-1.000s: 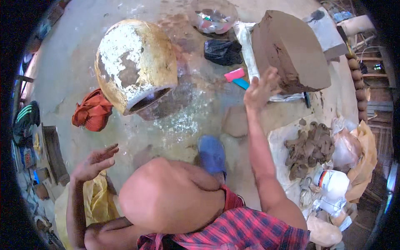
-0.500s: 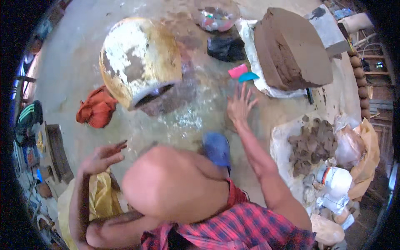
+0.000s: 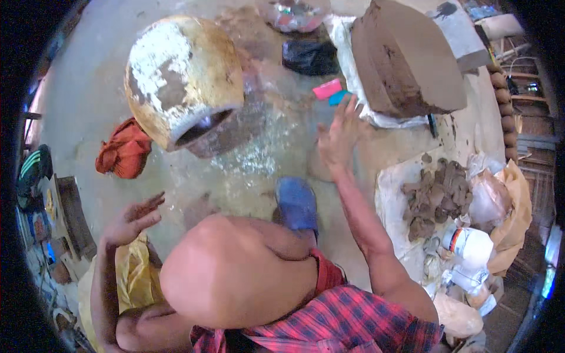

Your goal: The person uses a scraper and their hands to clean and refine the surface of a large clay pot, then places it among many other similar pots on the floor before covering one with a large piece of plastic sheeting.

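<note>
My left hand (image 3: 133,219) is held open above the yellow sheet (image 3: 134,265), beside my bare knee, holding nothing. My right hand (image 3: 340,135) is stretched forward with fingers apart, its fingertips at or just over a teal flat tool (image 3: 337,97); I cannot tell if they touch it. Beside that lies a pink flat piece (image 3: 325,89). A large brown clay block (image 3: 407,62) sits on a white sheet (image 3: 376,120) past my right hand. A mottled white and ochre pot (image 3: 182,70) lies on its side ahead, next to an orange cloth bundle (image 3: 125,150).
A black plastic bag (image 3: 308,57) and a clear bowl (image 3: 291,12) lie at the back. At the right are clay lumps (image 3: 435,194), a white container (image 3: 474,247) and crumpled bags. A grey block (image 3: 465,41) sits behind the clay. My blue slipper (image 3: 296,200) is on the floor.
My right hand has left the side of the clay block, dropping lower and to the left, then reaching up toward the teal tool. My left hand stays raised in much the same place.
</note>
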Tool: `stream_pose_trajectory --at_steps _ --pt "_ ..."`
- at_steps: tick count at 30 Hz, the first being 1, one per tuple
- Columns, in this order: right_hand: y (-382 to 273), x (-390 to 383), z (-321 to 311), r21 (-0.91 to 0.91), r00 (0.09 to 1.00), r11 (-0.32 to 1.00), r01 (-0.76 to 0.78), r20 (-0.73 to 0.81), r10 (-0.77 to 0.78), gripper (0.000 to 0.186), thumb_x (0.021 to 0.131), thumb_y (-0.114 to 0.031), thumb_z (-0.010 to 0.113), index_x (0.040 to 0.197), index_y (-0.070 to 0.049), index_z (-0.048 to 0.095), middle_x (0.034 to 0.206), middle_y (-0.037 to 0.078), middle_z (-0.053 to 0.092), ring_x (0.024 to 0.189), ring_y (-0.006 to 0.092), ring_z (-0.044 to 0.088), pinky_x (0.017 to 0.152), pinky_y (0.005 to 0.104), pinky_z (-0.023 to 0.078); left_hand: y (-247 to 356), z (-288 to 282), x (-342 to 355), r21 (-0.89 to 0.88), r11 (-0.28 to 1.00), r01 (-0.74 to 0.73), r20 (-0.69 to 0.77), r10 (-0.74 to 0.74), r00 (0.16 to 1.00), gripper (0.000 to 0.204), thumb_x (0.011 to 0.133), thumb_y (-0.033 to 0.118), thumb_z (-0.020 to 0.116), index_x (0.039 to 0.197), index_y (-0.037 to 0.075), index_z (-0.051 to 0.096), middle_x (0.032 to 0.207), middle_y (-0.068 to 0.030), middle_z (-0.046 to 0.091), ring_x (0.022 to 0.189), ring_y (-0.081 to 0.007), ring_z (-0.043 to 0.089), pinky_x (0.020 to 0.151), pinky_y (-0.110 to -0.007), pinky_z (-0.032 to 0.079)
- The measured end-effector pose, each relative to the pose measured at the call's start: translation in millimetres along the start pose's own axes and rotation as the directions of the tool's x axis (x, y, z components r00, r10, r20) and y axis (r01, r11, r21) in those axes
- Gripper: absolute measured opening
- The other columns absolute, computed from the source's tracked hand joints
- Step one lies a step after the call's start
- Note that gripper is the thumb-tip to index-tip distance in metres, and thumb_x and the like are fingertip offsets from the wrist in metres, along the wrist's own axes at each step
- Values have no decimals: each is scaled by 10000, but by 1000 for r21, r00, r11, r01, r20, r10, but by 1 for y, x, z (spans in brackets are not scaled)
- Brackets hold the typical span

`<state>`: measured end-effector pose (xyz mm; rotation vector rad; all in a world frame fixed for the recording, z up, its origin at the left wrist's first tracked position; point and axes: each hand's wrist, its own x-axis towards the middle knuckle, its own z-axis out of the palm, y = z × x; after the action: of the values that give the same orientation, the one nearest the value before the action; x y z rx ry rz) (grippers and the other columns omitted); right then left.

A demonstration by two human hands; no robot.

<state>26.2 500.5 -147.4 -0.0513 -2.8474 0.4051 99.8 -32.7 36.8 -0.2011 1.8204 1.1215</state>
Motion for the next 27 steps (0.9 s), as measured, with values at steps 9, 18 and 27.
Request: stream_pose_trajectory --at_steps 9,18,27 --pt "33 -9 13 79 944 962 262 187 -272 1063 886 -734 628 1716 -186 254 1797 195 77 1629 501 95 1226 796 4 -1 6 8 -37 999 24 57 -22 998 752 1045 312 713 1660 54 365 1651 -210 463 1525 -310 442 1240 -447 383" --pt "68 16 27 59 835 895 442 339 -434 1167 851 -804 609 1737 -198 149 1801 198 19 1634 503 24 1211 808 42 27 13 15 26 999 42 34 -43 999 733 1035 334 730 1629 36 420 1595 -189 543 1477 -301 512 1212 -438 422" --pt "99 25 42 -10 966 981 196 177 -191 1106 915 -838 502 1741 -208 122 1807 171 -12 1642 478 -27 1179 845 -15 3 1 22 162 986 32 45 -40 998 750 1041 333 722 1642 34 388 1630 -175 506 1495 -268 486 1241 -421 378"
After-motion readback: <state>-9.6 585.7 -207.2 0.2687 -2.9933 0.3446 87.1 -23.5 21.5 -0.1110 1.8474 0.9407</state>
